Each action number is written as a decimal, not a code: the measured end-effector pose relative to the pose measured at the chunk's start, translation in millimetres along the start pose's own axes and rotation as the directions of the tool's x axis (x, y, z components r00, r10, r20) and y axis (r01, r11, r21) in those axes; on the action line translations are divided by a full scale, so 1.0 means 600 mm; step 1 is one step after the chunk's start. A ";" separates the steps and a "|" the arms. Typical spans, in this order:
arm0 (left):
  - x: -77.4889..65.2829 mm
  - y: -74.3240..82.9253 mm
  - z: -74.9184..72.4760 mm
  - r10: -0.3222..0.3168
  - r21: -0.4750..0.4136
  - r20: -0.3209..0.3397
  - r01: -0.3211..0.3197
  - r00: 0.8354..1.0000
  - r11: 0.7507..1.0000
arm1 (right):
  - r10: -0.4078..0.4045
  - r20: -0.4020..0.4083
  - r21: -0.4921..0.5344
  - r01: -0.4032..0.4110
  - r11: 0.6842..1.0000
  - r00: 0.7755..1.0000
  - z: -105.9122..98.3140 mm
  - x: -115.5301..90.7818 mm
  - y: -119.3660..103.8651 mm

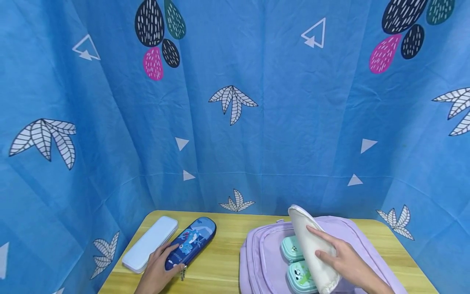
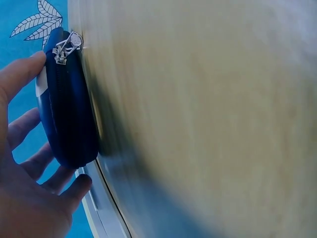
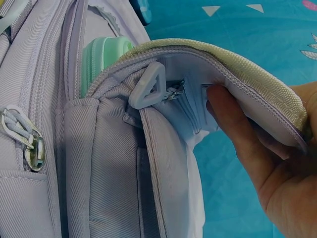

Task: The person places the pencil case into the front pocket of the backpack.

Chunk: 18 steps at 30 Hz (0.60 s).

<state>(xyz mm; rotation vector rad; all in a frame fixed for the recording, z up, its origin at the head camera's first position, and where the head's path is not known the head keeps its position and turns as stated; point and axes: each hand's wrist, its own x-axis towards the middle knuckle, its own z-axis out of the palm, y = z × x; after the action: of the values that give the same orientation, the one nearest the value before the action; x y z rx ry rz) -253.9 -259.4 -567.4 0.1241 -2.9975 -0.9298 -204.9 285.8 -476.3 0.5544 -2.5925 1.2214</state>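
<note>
- The left hand [image 1: 158,267] curls its thumb and fingers around the near end of the blue pencil case [image 1: 196,239], which lies on the wooden table [image 1: 220,269] just beside the white case [image 1: 150,245]; how firmly it grips, I cannot tell.
- The right hand [image 1: 343,261] pinches the flap [image 1: 312,245] of the lilac backpack [image 1: 354,234] and holds it up over the pocket where 2 green cases [image 1: 301,277] sit (1 beyond the other, seen from the head).
- If that pinch slackens, the soft flap could drop over the 2 green cases and cover the pocket's mouth.
- Lifted by its near end alone, the blue pencil case could twist or sag out of the fingers.
- Its loose zip pull [image 2: 75,40] could also snag on fabric.
- The flap hides part of the pocket and the right edges of the 2 green cases; some right-hand fingertips are out of sight behind it.
- The head view cuts off the backpack's near end, and the table blurs in the left wrist view.
</note>
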 end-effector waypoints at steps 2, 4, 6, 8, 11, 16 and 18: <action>0.000 -0.001 0.000 -0.010 -0.001 0.007 0.010 1.000 1.000 | 0.000 0.000 0.003 0.000 1.000 1.000 0.000 -0.001 0.000; 0.000 -0.002 0.000 -0.017 -0.004 0.013 0.017 1.000 1.000 | 0.002 -0.001 0.004 -0.002 1.000 1.000 -0.001 -0.001 0.000; 0.001 -0.004 0.000 -0.022 -0.007 0.019 0.023 1.000 1.000 | 0.004 -0.002 0.003 -0.004 1.000 1.000 -0.001 -0.001 0.000; 0.002 -0.005 0.000 -0.025 -0.014 0.025 0.025 0.999 1.000 | 0.005 -0.004 -0.001 -0.005 1.000 1.000 0.000 -0.001 0.000; 0.002 -0.007 -0.001 -0.030 -0.015 0.035 0.030 0.999 0.999 | 0.006 -0.001 -0.002 -0.006 1.000 1.000 0.000 -0.001 0.000; 0.002 -0.009 -0.002 -0.036 -0.016 0.048 0.037 0.998 0.999 | 0.008 0.002 0.002 -0.008 1.000 1.000 0.000 -0.002 0.000; 0.002 -0.008 -0.001 -0.038 -0.019 0.053 0.039 0.998 0.999 | 0.007 -0.003 -0.001 -0.007 1.000 1.000 0.000 -0.002 0.000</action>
<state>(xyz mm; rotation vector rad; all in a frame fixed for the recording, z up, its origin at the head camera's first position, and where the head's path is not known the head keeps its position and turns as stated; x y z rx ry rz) -255.0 -263.9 -569.5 0.1595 -3.0437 -0.9812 -203.7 286.3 -476.9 0.5439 -2.5946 1.2213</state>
